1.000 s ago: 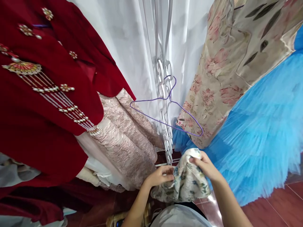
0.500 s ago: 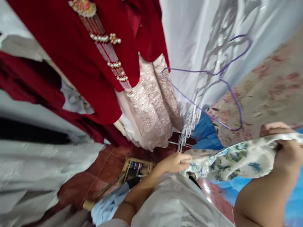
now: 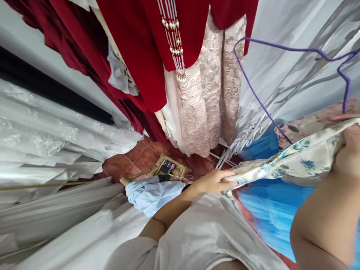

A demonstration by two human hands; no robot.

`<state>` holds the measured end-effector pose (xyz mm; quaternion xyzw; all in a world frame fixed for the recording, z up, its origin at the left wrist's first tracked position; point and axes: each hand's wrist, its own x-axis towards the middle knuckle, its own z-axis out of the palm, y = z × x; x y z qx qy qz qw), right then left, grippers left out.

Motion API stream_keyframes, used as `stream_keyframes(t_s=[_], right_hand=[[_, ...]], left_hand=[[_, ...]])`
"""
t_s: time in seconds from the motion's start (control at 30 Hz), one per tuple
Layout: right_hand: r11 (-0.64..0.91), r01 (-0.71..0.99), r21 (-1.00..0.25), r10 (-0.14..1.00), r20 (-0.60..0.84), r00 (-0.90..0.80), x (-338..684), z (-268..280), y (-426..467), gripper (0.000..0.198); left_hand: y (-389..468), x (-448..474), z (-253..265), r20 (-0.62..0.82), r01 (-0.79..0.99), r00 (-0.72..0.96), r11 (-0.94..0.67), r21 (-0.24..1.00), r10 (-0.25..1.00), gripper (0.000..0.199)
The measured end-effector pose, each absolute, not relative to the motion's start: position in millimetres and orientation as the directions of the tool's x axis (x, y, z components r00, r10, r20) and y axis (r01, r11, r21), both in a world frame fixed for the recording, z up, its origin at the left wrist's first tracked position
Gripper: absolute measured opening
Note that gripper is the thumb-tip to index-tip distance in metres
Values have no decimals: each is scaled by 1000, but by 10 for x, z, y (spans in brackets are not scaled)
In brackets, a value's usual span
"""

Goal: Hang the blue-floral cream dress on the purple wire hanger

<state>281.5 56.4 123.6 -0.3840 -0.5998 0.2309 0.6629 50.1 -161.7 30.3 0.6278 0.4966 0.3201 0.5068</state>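
A white garment with blue, green and yellow flowers (image 3: 309,159) is stretched between my two hands. My left hand (image 3: 213,181) is closed on its near end, close to my body. At the right edge of the view my right hand (image 3: 348,150) grips the other end, with part of the fingers cut off or covered by cloth. A purple clothes hanger (image 3: 260,101) hangs just above the garment, nothing on it. Its lower corner passes behind the floral cloth, and I cannot tell whether they touch.
Red and pink brocade outfits (image 3: 197,105) with a beaded tassel hang ahead. White lace dresses (image 3: 50,135) line the left. Blue tulle (image 3: 272,210) spreads at right. A wooden stool (image 3: 182,170) with a phone (image 3: 169,165) and light blue cloth (image 3: 154,195) stands on red tiles.
The view has turned to the right, so the hanging clothes and hanger appear shifted. Both hands keep hold of the floral garment, which looks stretched tauter.
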Motion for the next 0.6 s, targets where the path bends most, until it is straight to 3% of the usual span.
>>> stream_keyframes(t_s=[0.1,0.23,0.33,0.47,0.6], right_hand=[[661,-14,-750,744,654,137,2913,1279,616,19],[684,19,-729,717,677,164,3020,1349,621,23],[622,50,-782,767,621,163,3057,1409,590,25],[523,80,-849,838,529,136,3114,1489,539,34],[489,179,-854,857,508,86,3209,1527,532,36]], left_hand=[[-1591,379,260,-32,397,192,-48,917,981,30],[-1425,57,152,172,595,2,-139,792,985,20],[-1163,-272,154,289,665,-117,-142,733,950,14],[-651,-648,371,453,692,-148,-235,683,879,16],[21,-841,708,526,737,-134,-271,619,840,22]])
